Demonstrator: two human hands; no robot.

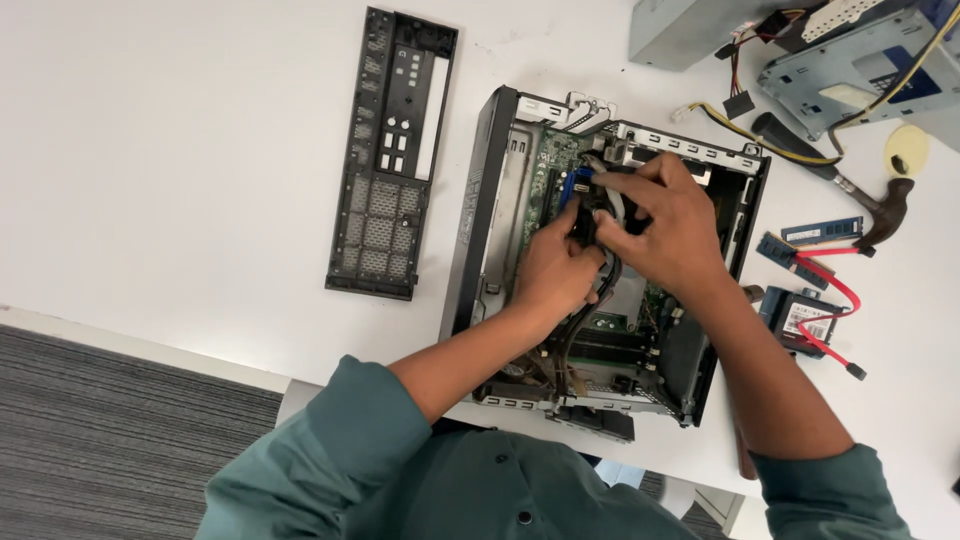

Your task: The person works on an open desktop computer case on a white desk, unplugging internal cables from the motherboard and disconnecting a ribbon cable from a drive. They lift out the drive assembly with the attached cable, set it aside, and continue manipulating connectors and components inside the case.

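Gripping black cables (590, 215) inside the open computer case (480, 200), both hands (610, 245).

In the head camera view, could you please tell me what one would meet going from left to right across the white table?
Black perforated panel → open computer case → left hand → right hand → blue memory stick → hammer.
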